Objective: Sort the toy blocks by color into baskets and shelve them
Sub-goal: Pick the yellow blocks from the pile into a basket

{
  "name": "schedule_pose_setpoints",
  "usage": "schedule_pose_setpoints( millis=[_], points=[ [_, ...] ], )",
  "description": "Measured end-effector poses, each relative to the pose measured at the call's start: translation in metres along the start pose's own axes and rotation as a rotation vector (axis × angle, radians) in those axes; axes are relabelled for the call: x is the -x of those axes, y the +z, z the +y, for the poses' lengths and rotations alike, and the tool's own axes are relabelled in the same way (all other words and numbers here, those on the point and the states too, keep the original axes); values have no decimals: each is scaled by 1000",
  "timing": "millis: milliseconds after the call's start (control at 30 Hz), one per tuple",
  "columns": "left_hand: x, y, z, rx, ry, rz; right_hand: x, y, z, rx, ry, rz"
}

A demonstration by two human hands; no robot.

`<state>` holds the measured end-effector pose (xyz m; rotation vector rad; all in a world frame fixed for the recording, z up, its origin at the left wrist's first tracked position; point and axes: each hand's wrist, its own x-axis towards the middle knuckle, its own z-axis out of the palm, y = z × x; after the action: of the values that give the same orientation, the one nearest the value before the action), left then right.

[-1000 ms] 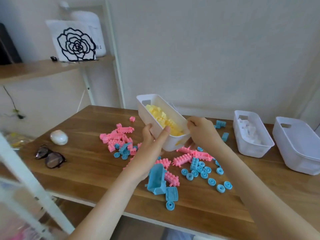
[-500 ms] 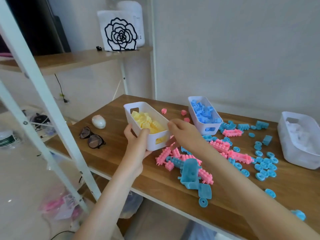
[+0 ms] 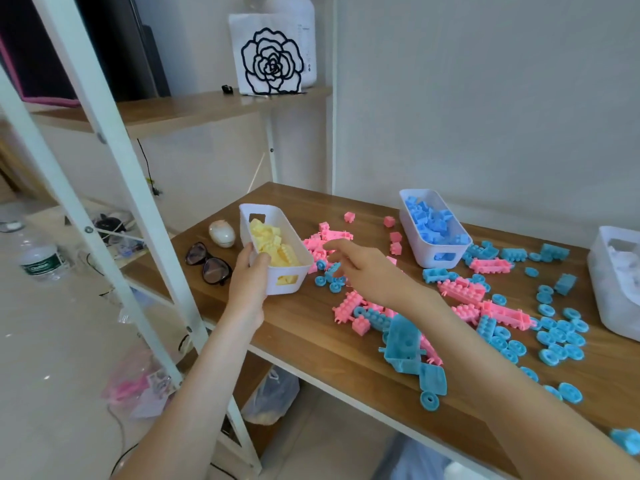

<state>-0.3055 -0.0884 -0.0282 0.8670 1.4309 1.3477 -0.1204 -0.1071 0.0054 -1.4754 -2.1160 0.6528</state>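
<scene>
1. The shelf (image 3: 221,109) stood leftmost, behind a white post (image 3: 114,161).
2. The left hand (image 3: 247,285) had its grip closed on the near end of the yellow basket (image 3: 294,289), thumb over the rim, at the left end of the surface (image 3: 311,341).
3. The right hand (image 3: 363,268) hovered over pink blocks (image 3: 464,289), its grip loose and holding nothing.
4. The blue basket (image 3: 436,261) sat further right.
5. Shelving the yellow basket seemed the step in hand. Next it would need carrying level, leftward past the post.
</scene>
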Motion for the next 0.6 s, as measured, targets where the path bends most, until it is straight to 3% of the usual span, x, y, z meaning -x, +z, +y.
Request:
schedule_pose_setpoints(
  millis=[200,333,400,467,533,600],
  points=[
    [-4,13,-9,-165,86,208,0,0,5,28,-2,-56],
    [12,27,-1,-546,265,354,3,0,8,27,-12,-21],
    [28,41,5,-681,439,313,7,-4,8,22,-18,15],
    [42,56,5,-773,561,165,12,-11,7,18,-32,56],
    [48,68,1,-902,588,49,20,-20,8,28,-43,92],
    [47,77,-2,-1046,568,32,32,-30,14,37,-33,125]
  ],
)
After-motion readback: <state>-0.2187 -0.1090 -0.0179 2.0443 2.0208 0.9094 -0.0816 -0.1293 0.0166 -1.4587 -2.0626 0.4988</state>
